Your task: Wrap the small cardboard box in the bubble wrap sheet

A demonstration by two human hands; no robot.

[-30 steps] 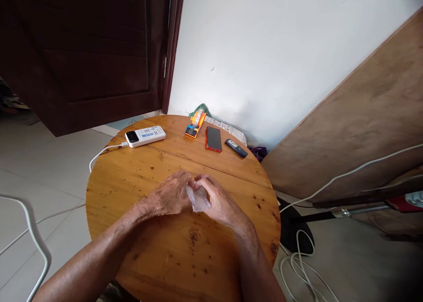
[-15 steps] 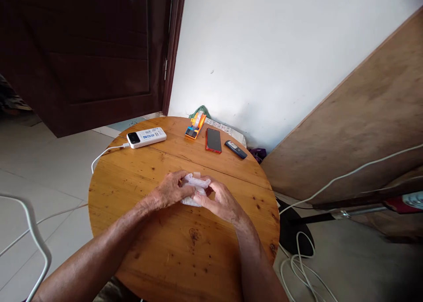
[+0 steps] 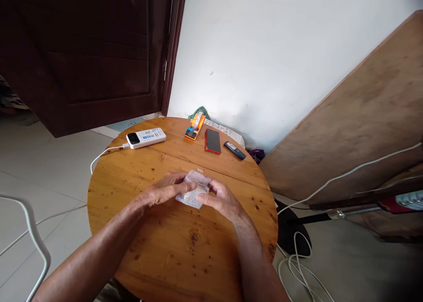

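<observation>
Both hands meet over the middle of a round wooden table (image 3: 139, 174). My left hand (image 3: 163, 191) and my right hand (image 3: 220, 199) pinch a small clear plastic bag (image 3: 193, 189) between their fingertips, holding it flat just above the tabletop. What the bag holds cannot be made out.
At the far side of the table lie a white power bank (image 3: 146, 137) with a white cable (image 3: 102, 154), an orange tape dispenser (image 3: 195, 126), a red-cased phone (image 3: 213, 141) and a small dark device (image 3: 235, 150). A wooden board (image 3: 357, 117) leans at right; cables (image 3: 297, 262) lie on the floor.
The bag was bunched between my closed hands a second ago. Now my fingers have spread it out flatter and my hands sit slightly further apart.
</observation>
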